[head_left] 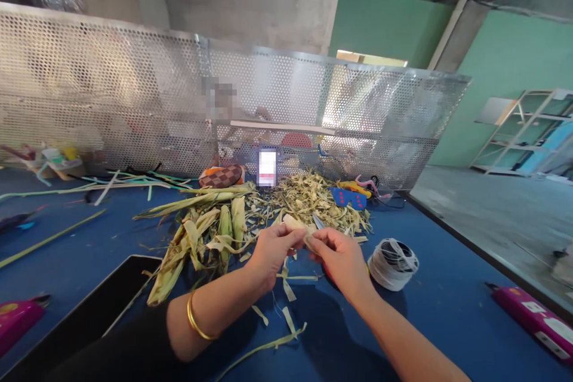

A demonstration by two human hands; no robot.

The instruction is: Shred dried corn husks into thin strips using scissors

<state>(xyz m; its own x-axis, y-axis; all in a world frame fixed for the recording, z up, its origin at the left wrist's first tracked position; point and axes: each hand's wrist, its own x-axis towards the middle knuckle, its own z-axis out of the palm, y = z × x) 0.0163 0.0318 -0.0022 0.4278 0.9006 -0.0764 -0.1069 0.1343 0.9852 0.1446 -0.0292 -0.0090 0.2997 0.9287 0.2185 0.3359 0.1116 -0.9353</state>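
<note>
Both hands meet over the middle of the table, pinching a pale piece of corn husk (pixel 293 223) between them. My left hand (pixel 274 250) grips its near side with thumb and fingertips. My right hand (pixel 342 258) pinches the other end, fingers closed. Under and behind my right hand lie scissors (pixel 318 222); a blade and some red handle show, the rest is hidden. Behind the hands spreads a heap of shredded husk (pixel 308 194). Long whole husks (pixel 201 233) lie to the left. Narrow husk strips (pixel 289 317) are scattered below the hands.
A spool of whitish string (pixel 393 264) stands right of my right hand. A black tray (pixel 120 286) sits at left. Magenta power strips (pixel 532 316) lie at both sides. A lit phone (pixel 267 167) leans against the perforated metal screen (pixel 134 101); a person is beyond it.
</note>
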